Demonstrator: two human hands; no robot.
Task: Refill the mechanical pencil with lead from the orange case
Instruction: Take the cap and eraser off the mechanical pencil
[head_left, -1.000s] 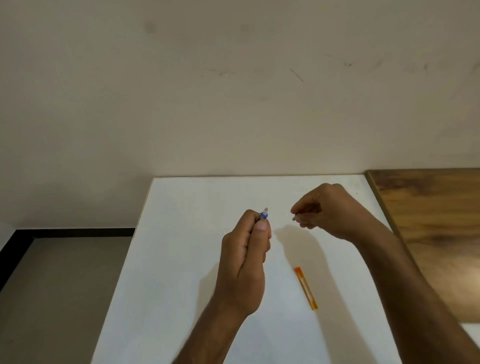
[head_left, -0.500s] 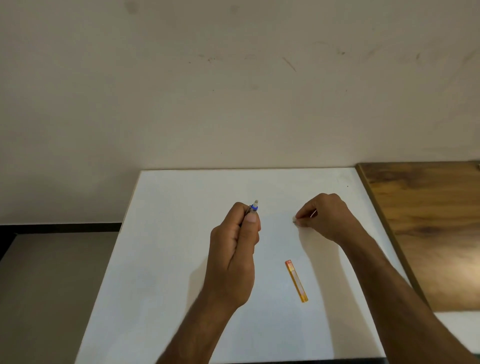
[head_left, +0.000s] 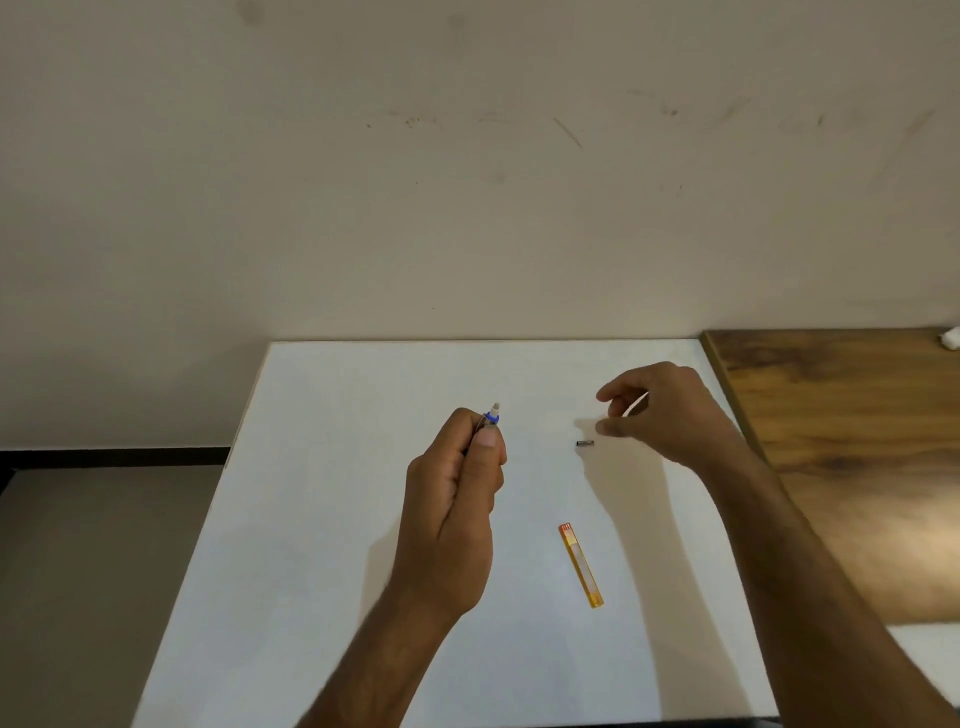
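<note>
My left hand (head_left: 457, 499) is closed around the mechanical pencil (head_left: 491, 413); only its blue collar and white eraser end stick out above my thumb. A small dark metal cap (head_left: 585, 443) lies on the white table (head_left: 322, 519), just left of my right hand (head_left: 660, 410). That hand hovers slightly above the table with thumb and fingers apart and nothing in it. The orange lead case (head_left: 581, 565) lies flat on the table, nearer to me, between my two forearms.
A brown wooden surface (head_left: 857, 467) adjoins the table on the right, with a small white object (head_left: 950, 336) at its far corner. A plain wall stands behind the table. Grey floor lies to the left.
My right hand has set the small metal cap down on the table and opened its fingers above it. My left hand has kept holding the pencil.
</note>
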